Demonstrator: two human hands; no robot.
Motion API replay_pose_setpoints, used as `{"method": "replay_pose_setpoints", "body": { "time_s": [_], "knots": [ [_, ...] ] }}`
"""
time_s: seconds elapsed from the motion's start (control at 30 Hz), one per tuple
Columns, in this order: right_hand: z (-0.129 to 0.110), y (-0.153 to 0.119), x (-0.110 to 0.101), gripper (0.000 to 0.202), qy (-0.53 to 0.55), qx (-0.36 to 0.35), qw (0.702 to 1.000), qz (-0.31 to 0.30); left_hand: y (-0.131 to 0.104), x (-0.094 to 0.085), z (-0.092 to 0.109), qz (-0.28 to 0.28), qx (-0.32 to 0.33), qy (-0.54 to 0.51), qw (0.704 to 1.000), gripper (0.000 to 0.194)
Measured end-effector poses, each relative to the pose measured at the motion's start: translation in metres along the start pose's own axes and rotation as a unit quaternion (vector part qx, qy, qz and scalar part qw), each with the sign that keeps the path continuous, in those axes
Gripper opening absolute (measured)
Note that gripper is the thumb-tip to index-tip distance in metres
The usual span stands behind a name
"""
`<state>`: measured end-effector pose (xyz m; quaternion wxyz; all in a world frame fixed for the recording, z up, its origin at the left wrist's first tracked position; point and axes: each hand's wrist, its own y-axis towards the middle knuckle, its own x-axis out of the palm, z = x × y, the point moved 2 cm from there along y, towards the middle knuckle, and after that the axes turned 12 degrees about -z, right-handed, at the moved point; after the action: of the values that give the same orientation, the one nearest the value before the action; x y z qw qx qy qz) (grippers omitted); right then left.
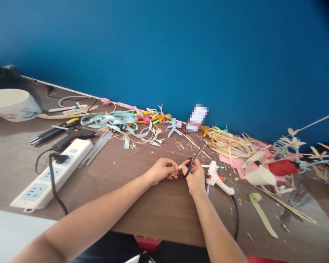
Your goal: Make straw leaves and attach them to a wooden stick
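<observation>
Pale strip [180, 167], thin and short, sits between 2 bare hands above the near-middle part of the dark tabletop [159, 215]. Long axis slants from near left to far right. Left hand [164, 170] has it in a closed pinch, thumb against the fingers; the near end pokes out below them, the far end reaches toward the right thumb. Contact with that thumb: cannot tell.

Right hand [196, 179] lies just right of the strip, fingers curled round the black handles of the scissors [196, 156]. Blades point far and right, away from the strip; the handles are the scissors' nearer part to it. Blade gap too small to read. Left hand is the nearer of the 2, being on the strip itself.

White glue gun [215, 179] rests just right of the right hand. Pile of dried strips [233, 144] lies farther off, far right.
</observation>
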<state>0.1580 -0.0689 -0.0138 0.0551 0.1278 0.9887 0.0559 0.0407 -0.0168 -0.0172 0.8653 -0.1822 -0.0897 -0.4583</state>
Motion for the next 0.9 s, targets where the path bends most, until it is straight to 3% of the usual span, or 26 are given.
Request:
{"method": "replay_pose_setpoints", "body": {
  "time_s": [0.17,0.37,0.47,0.9],
  "knots": [
    [0.000,-0.001,-0.002,0.020,0.030,0.042,0.999,-0.002,-0.001,-0.004,0.003,0.038,0.013,-0.030,0.999,0.024],
    [-0.004,-0.009,-0.004,0.026,-0.044,0.091,0.986,-0.135,-0.002,-0.011,0.009,0.081,0.064,-0.111,0.989,0.021],
    [-0.003,-0.012,-0.002,0.028,-0.090,0.120,0.974,-0.167,-0.002,-0.012,0.010,0.095,0.083,-0.118,0.985,0.020],
    [-0.013,-0.014,0.004,0.030,-0.094,0.176,0.963,-0.183,-0.004,-0.009,0.013,0.114,0.106,-0.136,0.978,0.015]
  ]
}}
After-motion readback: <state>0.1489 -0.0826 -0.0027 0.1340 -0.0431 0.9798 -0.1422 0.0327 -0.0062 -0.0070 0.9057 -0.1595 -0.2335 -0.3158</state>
